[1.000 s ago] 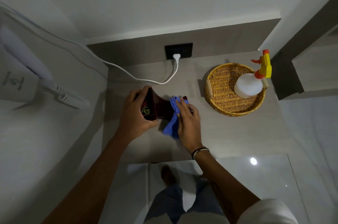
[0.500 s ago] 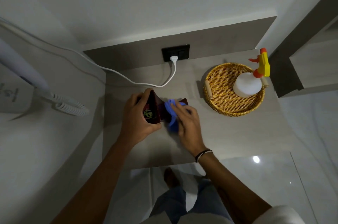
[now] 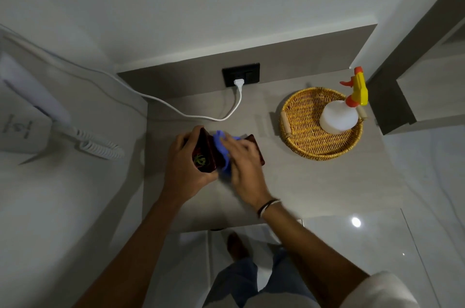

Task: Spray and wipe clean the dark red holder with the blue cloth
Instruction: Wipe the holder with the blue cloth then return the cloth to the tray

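The dark red holder (image 3: 204, 157) lies on the grey counter (image 3: 314, 182), with a green mark on its left face. My left hand (image 3: 185, 167) grips its left end. My right hand (image 3: 242, 159) presses the blue cloth (image 3: 222, 144) onto the middle of the holder; the hand is blurred. Only the holder's right corner (image 3: 256, 146) shows past my fingers. A white spray bottle (image 3: 339, 116) with a yellow and orange trigger head stands in the wicker tray (image 3: 302, 119) at the right, apart from both hands.
A white cable (image 3: 176, 110) runs from a black wall socket (image 3: 241, 74) across the counter's back. A white wall phone with a coiled cord (image 3: 100, 146) hangs at the left. A dark shelf edge (image 3: 392, 106) stands beside the tray. Glossy floor lies below.
My right hand has slid the blue cloth leftward and up along the holder, so the cloth no longer hangs off its front edge. My left hand keeps its grip.
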